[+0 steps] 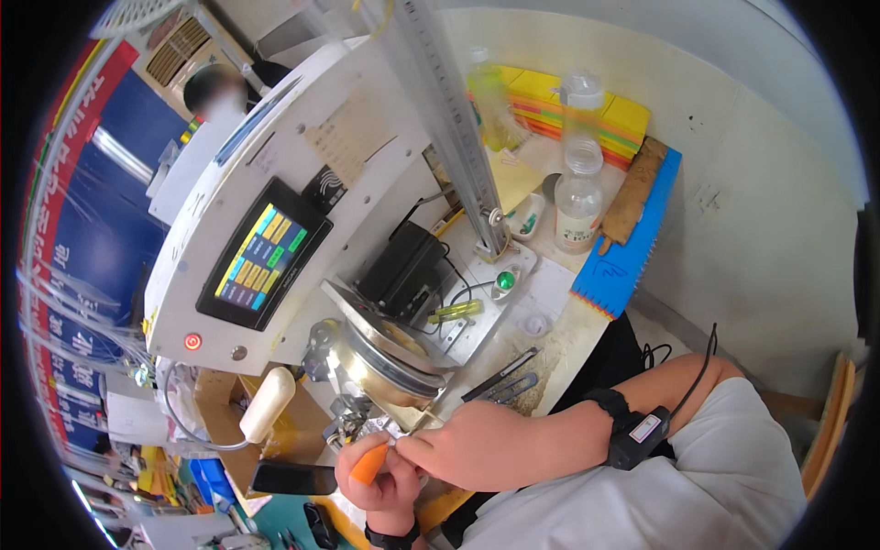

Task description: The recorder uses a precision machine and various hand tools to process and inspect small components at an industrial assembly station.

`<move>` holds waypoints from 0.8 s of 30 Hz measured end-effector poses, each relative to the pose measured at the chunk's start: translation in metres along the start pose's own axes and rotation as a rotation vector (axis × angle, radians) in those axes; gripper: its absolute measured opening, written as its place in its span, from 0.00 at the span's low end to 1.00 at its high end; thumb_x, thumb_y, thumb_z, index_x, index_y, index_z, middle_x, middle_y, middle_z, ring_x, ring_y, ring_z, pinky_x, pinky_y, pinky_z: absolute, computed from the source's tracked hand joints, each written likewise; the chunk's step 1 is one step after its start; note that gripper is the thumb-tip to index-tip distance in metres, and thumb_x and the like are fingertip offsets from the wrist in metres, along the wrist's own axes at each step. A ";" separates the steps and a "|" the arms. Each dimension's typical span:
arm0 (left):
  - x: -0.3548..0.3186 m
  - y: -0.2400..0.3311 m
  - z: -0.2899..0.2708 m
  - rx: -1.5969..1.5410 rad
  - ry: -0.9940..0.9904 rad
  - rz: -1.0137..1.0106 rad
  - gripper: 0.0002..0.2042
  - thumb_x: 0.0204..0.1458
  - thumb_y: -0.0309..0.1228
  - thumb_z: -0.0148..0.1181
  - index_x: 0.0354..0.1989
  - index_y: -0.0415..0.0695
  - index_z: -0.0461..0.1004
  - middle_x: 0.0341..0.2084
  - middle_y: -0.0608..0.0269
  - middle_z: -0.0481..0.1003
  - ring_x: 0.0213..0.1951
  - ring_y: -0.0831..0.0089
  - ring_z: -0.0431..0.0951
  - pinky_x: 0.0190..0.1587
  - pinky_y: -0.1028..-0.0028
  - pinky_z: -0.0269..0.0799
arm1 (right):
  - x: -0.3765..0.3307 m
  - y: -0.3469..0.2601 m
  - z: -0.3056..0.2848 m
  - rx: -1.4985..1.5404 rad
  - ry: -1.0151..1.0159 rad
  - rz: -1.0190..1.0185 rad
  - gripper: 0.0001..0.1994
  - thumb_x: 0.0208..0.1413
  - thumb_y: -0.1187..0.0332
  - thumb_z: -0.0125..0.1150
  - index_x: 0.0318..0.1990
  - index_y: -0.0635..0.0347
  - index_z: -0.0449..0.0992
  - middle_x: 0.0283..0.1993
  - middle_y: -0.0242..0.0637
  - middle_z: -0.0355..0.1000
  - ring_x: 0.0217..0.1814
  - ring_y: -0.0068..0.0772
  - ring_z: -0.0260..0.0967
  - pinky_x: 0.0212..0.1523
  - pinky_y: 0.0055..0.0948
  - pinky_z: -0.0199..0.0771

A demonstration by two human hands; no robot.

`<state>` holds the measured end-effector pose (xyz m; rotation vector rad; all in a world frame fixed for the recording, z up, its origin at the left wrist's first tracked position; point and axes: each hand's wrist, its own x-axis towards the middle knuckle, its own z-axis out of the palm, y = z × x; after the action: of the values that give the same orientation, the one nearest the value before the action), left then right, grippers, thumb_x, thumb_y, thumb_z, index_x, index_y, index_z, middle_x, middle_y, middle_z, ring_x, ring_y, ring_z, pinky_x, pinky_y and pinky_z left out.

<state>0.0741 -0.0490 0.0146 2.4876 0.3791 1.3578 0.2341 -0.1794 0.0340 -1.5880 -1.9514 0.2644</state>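
Note:
My left hand [385,487] is closed, its fingers curled in front of the machine's metal head. A smooth orange piece [369,465] shows at its fingers; I cannot tell whether it is worn on a finger or held. My right hand [481,445] reaches in from the right, its fingertips pinched together against the left hand. Whatever the fingers hold between them is too small or hidden to make out. Just beyond both hands are the round brass-coloured machine head [390,367] and a small metal clamp-like fixture [351,414].
A pale-handled lever [268,406] and a dark phone [293,478] lie left of my hands. Behind them stands a white machine panel with a lit screen [261,255]. Tweezers [500,374], clear bottles [578,202] and a blue spiral notebook [632,243] sit to the right.

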 end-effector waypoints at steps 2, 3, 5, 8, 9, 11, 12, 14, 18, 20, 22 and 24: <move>-0.001 -0.002 -0.003 0.036 -0.028 0.019 0.09 0.51 0.20 0.63 0.40 0.43 0.75 0.35 0.58 0.82 0.27 0.63 0.77 0.33 0.67 0.73 | -0.002 -0.001 -0.002 -0.025 -0.002 -0.007 0.15 0.63 0.62 0.65 0.49 0.61 0.71 0.34 0.34 0.77 0.29 0.38 0.80 0.25 0.34 0.75; -0.004 -0.003 -0.004 0.010 -0.035 0.030 0.10 0.51 0.21 0.63 0.41 0.43 0.74 0.35 0.58 0.82 0.27 0.62 0.77 0.33 0.66 0.73 | -0.004 -0.001 -0.003 -0.051 0.011 -0.008 0.16 0.63 0.59 0.66 0.50 0.60 0.71 0.34 0.33 0.78 0.30 0.37 0.80 0.28 0.33 0.75; -0.008 -0.009 -0.008 -0.008 -0.033 0.029 0.12 0.52 0.21 0.63 0.43 0.44 0.73 0.36 0.57 0.82 0.27 0.61 0.77 0.33 0.66 0.73 | -0.005 0.000 -0.001 0.019 0.059 0.000 0.15 0.63 0.60 0.66 0.47 0.59 0.71 0.32 0.34 0.77 0.28 0.40 0.79 0.29 0.36 0.75; -0.011 -0.013 -0.013 -0.042 -0.063 0.018 0.14 0.52 0.21 0.63 0.46 0.45 0.70 0.37 0.57 0.82 0.26 0.62 0.77 0.31 0.65 0.73 | -0.016 0.012 -0.010 0.054 0.047 0.056 0.12 0.63 0.58 0.67 0.43 0.55 0.74 0.29 0.32 0.76 0.28 0.38 0.77 0.32 0.37 0.72; -0.011 -0.015 -0.013 -0.039 -0.054 0.009 0.14 0.52 0.21 0.63 0.46 0.45 0.70 0.37 0.57 0.82 0.26 0.62 0.77 0.31 0.65 0.73 | -0.021 0.017 -0.013 0.023 -0.014 0.096 0.12 0.64 0.55 0.68 0.42 0.51 0.77 0.28 0.29 0.75 0.30 0.35 0.77 0.35 0.36 0.70; -0.013 -0.015 -0.011 -0.057 -0.070 0.044 0.07 0.58 0.24 0.62 0.43 0.39 0.74 0.37 0.54 0.81 0.31 0.64 0.80 0.35 0.68 0.75 | -0.024 0.024 -0.012 0.036 0.096 0.090 0.10 0.63 0.55 0.69 0.38 0.48 0.78 0.25 0.27 0.74 0.29 0.33 0.75 0.35 0.35 0.67; -0.013 -0.015 -0.010 -0.059 -0.068 0.039 0.07 0.58 0.24 0.62 0.43 0.39 0.74 0.37 0.54 0.81 0.31 0.64 0.80 0.35 0.68 0.75 | -0.023 0.024 -0.012 0.041 0.135 0.063 0.10 0.64 0.56 0.68 0.38 0.49 0.76 0.27 0.28 0.74 0.30 0.34 0.75 0.37 0.35 0.66; -0.012 -0.014 -0.009 -0.080 -0.068 0.043 0.07 0.58 0.24 0.62 0.44 0.39 0.74 0.37 0.54 0.81 0.32 0.63 0.80 0.37 0.67 0.76 | -0.021 0.026 -0.013 0.046 0.178 0.043 0.11 0.64 0.57 0.68 0.38 0.50 0.74 0.28 0.28 0.74 0.31 0.35 0.75 0.38 0.36 0.66; -0.010 -0.009 -0.010 -0.082 -0.041 0.041 0.07 0.58 0.24 0.62 0.44 0.39 0.74 0.37 0.54 0.82 0.33 0.61 0.81 0.38 0.67 0.76 | -0.023 0.059 -0.011 0.035 0.348 -0.134 0.09 0.59 0.58 0.72 0.38 0.48 0.80 0.27 0.27 0.72 0.31 0.34 0.73 0.37 0.35 0.65; -0.009 -0.007 -0.011 -0.041 -0.070 0.057 0.14 0.49 0.19 0.64 0.44 0.43 0.72 0.38 0.57 0.82 0.25 0.62 0.75 0.30 0.67 0.72 | -0.017 0.082 -0.017 0.074 0.444 -0.177 0.09 0.57 0.59 0.73 0.39 0.49 0.80 0.28 0.27 0.71 0.31 0.36 0.73 0.39 0.36 0.66; -0.008 -0.005 -0.010 -0.041 -0.057 0.062 0.13 0.50 0.19 0.63 0.44 0.43 0.72 0.38 0.57 0.82 0.25 0.62 0.75 0.30 0.67 0.72 | -0.003 0.097 -0.025 -0.269 0.500 0.194 0.09 0.56 0.60 0.72 0.33 0.52 0.79 0.32 0.30 0.71 0.38 0.39 0.71 0.44 0.38 0.65; -0.007 -0.004 -0.010 -0.042 -0.045 0.064 0.12 0.50 0.19 0.63 0.43 0.43 0.73 0.38 0.58 0.83 0.25 0.62 0.75 0.30 0.67 0.72 | 0.007 0.109 -0.022 -0.365 0.507 0.247 0.09 0.55 0.61 0.73 0.33 0.53 0.79 0.35 0.31 0.72 0.42 0.40 0.70 0.46 0.39 0.64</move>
<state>0.0620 -0.0469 0.0131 2.5109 0.2610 1.3176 0.3348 -0.1486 -0.0016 -1.9001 -1.4648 -0.3892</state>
